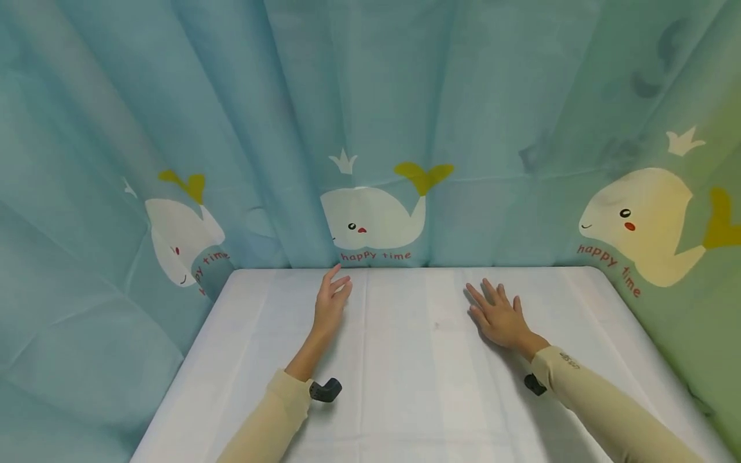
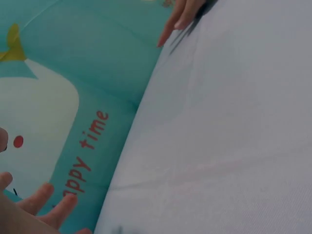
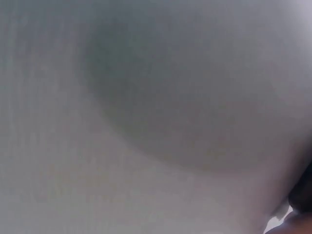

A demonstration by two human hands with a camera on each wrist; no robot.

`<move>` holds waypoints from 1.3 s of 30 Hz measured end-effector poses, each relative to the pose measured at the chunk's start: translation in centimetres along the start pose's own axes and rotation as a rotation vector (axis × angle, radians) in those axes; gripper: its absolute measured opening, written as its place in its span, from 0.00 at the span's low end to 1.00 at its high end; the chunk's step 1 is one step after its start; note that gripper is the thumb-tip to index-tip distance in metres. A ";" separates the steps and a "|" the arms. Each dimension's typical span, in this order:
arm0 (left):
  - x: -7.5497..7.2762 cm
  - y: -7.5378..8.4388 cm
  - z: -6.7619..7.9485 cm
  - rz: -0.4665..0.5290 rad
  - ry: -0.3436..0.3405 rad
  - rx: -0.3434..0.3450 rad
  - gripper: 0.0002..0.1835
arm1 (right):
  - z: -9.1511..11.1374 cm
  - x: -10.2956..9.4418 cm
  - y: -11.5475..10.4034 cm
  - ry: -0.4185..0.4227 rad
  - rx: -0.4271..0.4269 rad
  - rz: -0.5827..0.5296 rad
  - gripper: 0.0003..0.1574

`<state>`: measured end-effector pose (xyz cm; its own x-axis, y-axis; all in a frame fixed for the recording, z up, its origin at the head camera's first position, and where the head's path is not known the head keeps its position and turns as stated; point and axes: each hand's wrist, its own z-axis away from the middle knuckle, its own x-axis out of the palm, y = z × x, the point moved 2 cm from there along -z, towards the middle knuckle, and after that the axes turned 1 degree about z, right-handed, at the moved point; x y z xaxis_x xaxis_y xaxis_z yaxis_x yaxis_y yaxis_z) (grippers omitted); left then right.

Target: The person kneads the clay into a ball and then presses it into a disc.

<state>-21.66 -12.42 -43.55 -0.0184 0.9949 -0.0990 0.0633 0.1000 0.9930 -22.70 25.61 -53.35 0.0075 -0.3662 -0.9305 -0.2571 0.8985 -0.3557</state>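
Over the far left-middle of the white-covered table (image 1: 405, 373) is my left hand (image 1: 330, 305), fingers loosely extended toward the curtain and nothing held. Its fingers (image 2: 61, 209) also show at the lower left of the left wrist view. On the right side, my right hand (image 1: 500, 320) is spread palm down on or just above the cloth, holding nothing. Part of that hand (image 2: 183, 14) appears at the top of the left wrist view. The right wrist view is mostly blurred pale cloth (image 3: 73, 170) with a dark shadow.
A blue-green curtain (image 1: 492, 96) hangs along the table's back and both sides. Whales with "happy time" lettering are printed on it, one whale (image 1: 376, 218) behind the table's back edge. Small black devices (image 1: 326, 390) sit at both wrists, by the cream sleeves (image 1: 272, 411).
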 end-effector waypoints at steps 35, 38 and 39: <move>-3.3 -3.6 -2.7 0.029 0.082 0.112 0.27 | -1.1 0.9 -1.5 -0.085 0.101 0.049 0.51; -3.3 -3.2 -2.6 0.030 0.076 0.105 0.27 | -1.1 1.1 -1.2 -0.073 0.100 0.051 0.51; -3.3 -2.8 -2.5 0.025 0.073 0.103 0.27 | -1.1 1.2 -1.2 -0.069 0.099 0.048 0.51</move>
<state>-24.23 -16.01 -45.84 -0.0877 0.9940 -0.0656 0.1662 0.0796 0.9829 -23.42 23.88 -53.92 0.0650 -0.3078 -0.9492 -0.1620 0.9354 -0.3144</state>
